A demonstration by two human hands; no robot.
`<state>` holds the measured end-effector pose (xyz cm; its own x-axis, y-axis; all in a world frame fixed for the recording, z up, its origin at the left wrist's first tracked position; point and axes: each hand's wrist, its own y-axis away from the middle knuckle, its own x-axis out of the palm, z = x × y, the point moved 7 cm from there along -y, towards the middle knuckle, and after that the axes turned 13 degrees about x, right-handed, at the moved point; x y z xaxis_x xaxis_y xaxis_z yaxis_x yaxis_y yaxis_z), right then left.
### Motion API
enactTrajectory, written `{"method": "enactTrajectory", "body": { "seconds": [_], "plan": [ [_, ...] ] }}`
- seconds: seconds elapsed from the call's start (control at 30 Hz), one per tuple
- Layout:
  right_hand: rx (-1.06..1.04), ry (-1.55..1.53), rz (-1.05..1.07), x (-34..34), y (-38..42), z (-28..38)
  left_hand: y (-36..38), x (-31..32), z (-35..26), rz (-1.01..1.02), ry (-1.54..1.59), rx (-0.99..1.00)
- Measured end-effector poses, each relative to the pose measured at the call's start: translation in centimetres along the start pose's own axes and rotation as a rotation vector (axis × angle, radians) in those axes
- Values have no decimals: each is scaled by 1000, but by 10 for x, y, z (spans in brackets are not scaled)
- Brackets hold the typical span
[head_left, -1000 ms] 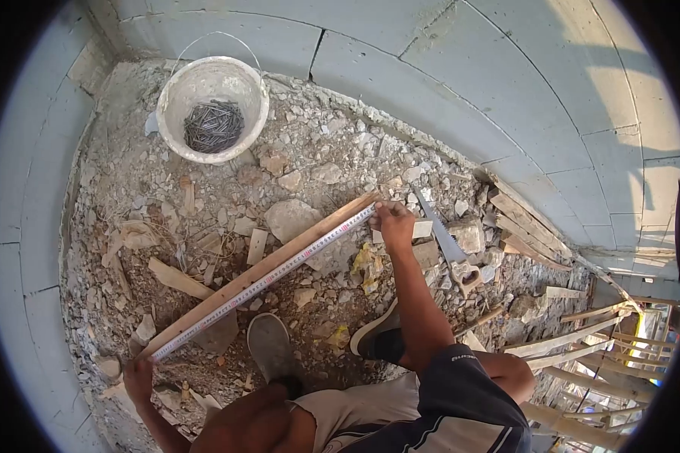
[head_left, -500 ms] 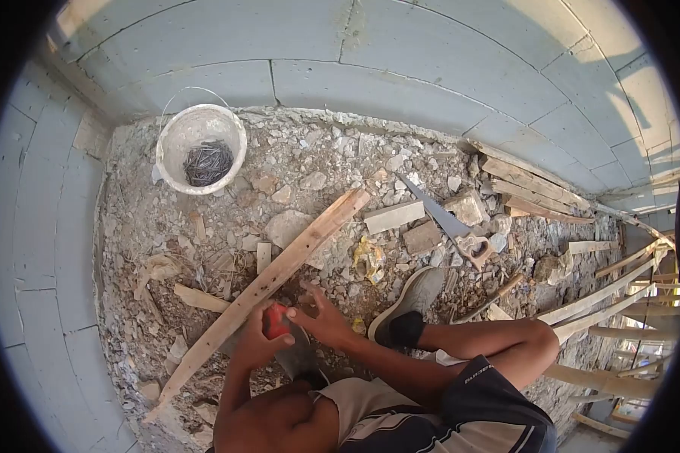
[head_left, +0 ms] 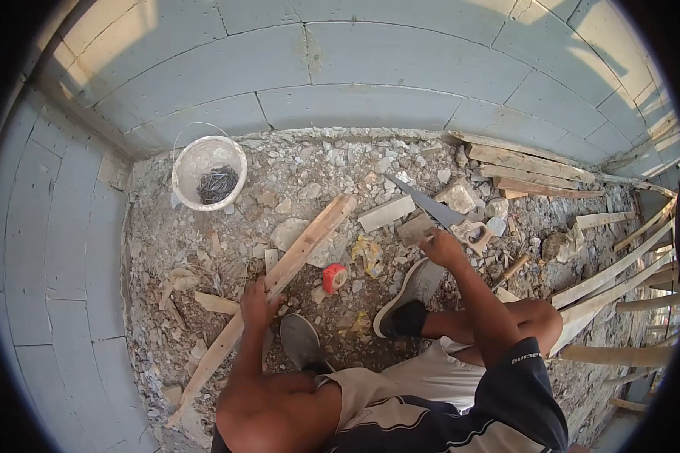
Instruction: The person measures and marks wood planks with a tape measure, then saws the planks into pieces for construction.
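Observation:
My left hand (head_left: 258, 303) grips the long wooden plank (head_left: 301, 253) near its middle, with the fingers over its edge. The plank lies slanted across the rubble in front of me. My right hand (head_left: 443, 249) is beside the handsaw (head_left: 436, 208), just left of its wooden handle; the fingers are curled together, and whatever they may hold is too small to make out. On the ground between my hands sits a red roll-like object (head_left: 334, 278), touched by neither.
A white bucket (head_left: 185, 175) of nails stands at the back left by the block wall (head_left: 370, 60). Wooden boards (head_left: 529, 167) are stacked at the back right. Bricks, stones and a yellow wrapper (head_left: 368, 254) lie in the rubble around my shoes (head_left: 419, 287).
The red object has left my hands and lies on the ground. My left hand has taken hold of the plank. My right hand has moved right toward the saw.

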<state>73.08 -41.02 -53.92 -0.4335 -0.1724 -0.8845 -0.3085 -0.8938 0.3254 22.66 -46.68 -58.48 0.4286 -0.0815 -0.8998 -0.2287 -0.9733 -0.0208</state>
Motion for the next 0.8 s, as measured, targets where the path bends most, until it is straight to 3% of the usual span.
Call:
{"method": "enactTrajectory", "body": {
  "seconds": [0.07, 0.13, 0.17, 0.3, 0.4, 0.47, 0.53, 0.67, 0.73, 0.8],
  "plan": [
    [169, 115, 56, -34, -21, -54, 22, -12, 7, -76, -127, 15],
    [150, 449, 68, -43, -38, -117, 46, -19, 23, -109, -196, 32],
    [229, 517, 175, -54, -28, -132, 63, -23, 26, -128, -254, 46],
    [103, 981, 377, -42, -6, -187, 91, -37, 39, -39, -216, -165],
    [168, 879, 333, -13, -11, -221, 90, -38, 33, -69, -290, -135],
    [103, 981, 324, -2, -18, -222, 87, -39, 28, -76, -312, -121],
    [100, 950, 231, -3, -18, -222, 80, -36, 33, -10, -195, -238],
    [73, 880, 251, -22, -12, -208, 54, -47, 22, -86, -217, -230],
    [118, 726, 291, -39, -3, -194, 46, -34, 29, 116, -177, -329],
    [161, 699, 245, -41, -13, -195, 44, -27, 32, 127, -187, -314]
  ]
}}
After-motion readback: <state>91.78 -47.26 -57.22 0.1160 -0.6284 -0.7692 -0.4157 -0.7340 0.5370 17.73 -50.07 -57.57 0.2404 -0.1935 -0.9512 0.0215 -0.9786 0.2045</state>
